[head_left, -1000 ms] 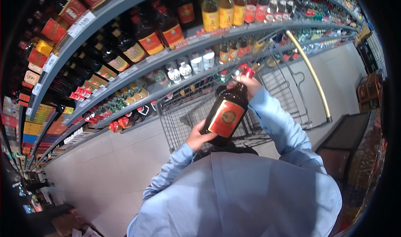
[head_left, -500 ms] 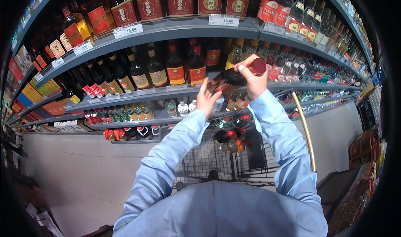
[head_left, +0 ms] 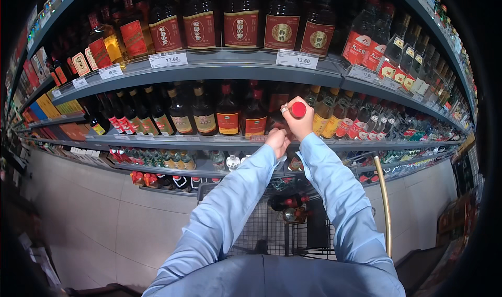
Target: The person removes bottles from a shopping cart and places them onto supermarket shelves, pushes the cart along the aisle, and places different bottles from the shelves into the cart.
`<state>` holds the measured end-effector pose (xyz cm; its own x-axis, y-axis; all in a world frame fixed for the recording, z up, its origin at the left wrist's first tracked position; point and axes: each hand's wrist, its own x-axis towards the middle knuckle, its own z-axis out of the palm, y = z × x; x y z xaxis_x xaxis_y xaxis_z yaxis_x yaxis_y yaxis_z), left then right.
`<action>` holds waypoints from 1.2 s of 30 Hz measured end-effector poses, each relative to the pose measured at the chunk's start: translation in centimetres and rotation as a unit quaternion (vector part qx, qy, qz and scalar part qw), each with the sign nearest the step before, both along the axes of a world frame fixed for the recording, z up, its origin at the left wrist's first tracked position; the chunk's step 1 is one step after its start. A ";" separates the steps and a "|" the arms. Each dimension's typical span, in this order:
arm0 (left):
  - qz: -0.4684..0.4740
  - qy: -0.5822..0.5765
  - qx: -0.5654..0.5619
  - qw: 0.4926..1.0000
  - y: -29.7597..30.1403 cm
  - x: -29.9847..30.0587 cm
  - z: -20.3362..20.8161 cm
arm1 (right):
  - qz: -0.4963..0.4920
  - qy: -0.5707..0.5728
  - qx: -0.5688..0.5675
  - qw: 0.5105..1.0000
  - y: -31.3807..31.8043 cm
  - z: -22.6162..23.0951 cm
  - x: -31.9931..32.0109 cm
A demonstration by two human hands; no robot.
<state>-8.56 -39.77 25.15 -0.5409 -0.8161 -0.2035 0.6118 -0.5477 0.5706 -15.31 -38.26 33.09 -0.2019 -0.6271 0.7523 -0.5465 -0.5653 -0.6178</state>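
A dark bottle with a red cap (head_left: 298, 109) is at the middle shelf, its cap toward me. My right hand (head_left: 302, 123) is closed around its neck just below the cap. Lower and a little to the left, my left hand (head_left: 277, 141) has its fingers curled in at the bottle's lower part, which the hands mostly hide. Left of the hands stand dark bottles with red and yellow labels (head_left: 255, 123). On the right are clear bottles with yellow labels (head_left: 332, 120).
The upper shelf (head_left: 230, 67) holds large dark bottles with maroon labels (head_left: 241, 27). Below my arms is a wire shopping cart (head_left: 256, 231) with several bottles (head_left: 294, 213) in it. A gold-coloured rail (head_left: 384, 203) rises right of my right arm. Pale floor tiles (head_left: 141, 218) lie left.
The bottle has gone from tilted sideways before me to the middle shelf, cap now facing me. My left hand, spread before, has curled in and moved close to my right.
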 end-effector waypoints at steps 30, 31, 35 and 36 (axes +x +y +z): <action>0.040 0.091 0.071 0.993 -1.9 0.5 -3.6 | 0.113 -0.125 0.233 0.958 -10.0 -3.3 -4.3; 0.040 0.096 0.071 0.992 -1.9 0.5 -3.5 | 0.118 -0.131 0.226 0.958 -9.8 -3.3 -4.3; 0.078 0.081 0.067 0.991 -1.6 0.9 -3.2 | 0.105 -0.125 0.221 0.962 -10.3 -3.7 -4.6; 0.074 0.085 0.053 0.992 -1.6 1.2 -3.0 | 0.078 -0.099 0.219 0.968 -10.5 -3.9 -5.0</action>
<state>-7.36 -41.33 22.10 -0.4507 -0.8679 -0.2090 0.7722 -0.4965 0.3966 -20.30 -48.73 29.15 -0.1923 -0.9115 0.3635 -0.3224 -0.2912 -0.9007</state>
